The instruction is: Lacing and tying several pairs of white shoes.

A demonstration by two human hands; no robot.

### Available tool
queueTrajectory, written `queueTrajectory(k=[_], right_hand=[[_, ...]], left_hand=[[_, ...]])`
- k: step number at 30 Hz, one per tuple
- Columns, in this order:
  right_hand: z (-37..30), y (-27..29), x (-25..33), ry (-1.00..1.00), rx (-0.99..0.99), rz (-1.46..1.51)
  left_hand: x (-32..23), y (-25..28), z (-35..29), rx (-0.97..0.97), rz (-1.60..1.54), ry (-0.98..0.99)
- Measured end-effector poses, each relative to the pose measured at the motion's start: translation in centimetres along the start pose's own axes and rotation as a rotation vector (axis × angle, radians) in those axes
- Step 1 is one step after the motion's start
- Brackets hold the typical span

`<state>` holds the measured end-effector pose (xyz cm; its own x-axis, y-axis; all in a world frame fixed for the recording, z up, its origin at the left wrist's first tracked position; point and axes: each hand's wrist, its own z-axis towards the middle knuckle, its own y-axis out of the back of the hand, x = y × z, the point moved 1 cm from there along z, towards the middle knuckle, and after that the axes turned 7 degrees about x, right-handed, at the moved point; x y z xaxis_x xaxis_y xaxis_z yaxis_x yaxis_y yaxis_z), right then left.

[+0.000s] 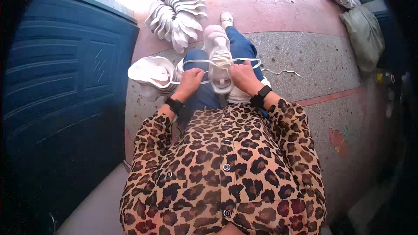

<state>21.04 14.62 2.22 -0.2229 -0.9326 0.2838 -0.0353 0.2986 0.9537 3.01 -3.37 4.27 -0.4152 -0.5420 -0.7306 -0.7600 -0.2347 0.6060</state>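
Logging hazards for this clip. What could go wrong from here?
1. Slip: the shoe lies at the person's legs while the left hand and right hand are on the lace; a hard tug might shift it.
2. Tangle: the lace spreads in a wide loop past the right hand and could knot.
3. Snag: a loose string trails over the floor to the right and might catch underfoot.
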Motion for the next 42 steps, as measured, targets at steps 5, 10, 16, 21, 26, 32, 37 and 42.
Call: queueTrajectory(k=[5,10,16,21,26,32,37,42], right_hand=[[-0.1,0.9,0.0,-0.108,-0.134,0.016],[-0.5,1.8,0.4,-0.178,-0.121,0.021],[-0.4,1.4,0.3,-0.175,-0.102,0.065],[-0.8,1.2,0.4,-0.158,-0.109,0.08],[-0.5,1.4,1.5,-0.099,-0.064,0.076],[0.5,1.1,2.4,-0.033,-0.034,-0.057],[1.6,2.4,3.6,-0.057,0.147,-0.192],[1.9,3.0,3.1,0.008,-0.033,-0.19]], left_hand=[[0.3,-1.0,0.6,-0.058,0.038,-0.004],[0.3,-1.6,1.3,-0.016,0.224,-0.104],[-2.4,-2.3,1.6,0.146,0.529,-0.158],[-4.2,-1.1,1.2,0.083,0.579,-0.156],[-4.1,-1.8,-0.1,-0.048,0.68,-0.224],[-3.0,-3.4,0.5,-0.044,0.75,-0.338],[-4.2,-3.2,0.6,0.015,0.888,-0.431],[-5.2,-3.0,1.2,-0.03,0.924,-0.455]])
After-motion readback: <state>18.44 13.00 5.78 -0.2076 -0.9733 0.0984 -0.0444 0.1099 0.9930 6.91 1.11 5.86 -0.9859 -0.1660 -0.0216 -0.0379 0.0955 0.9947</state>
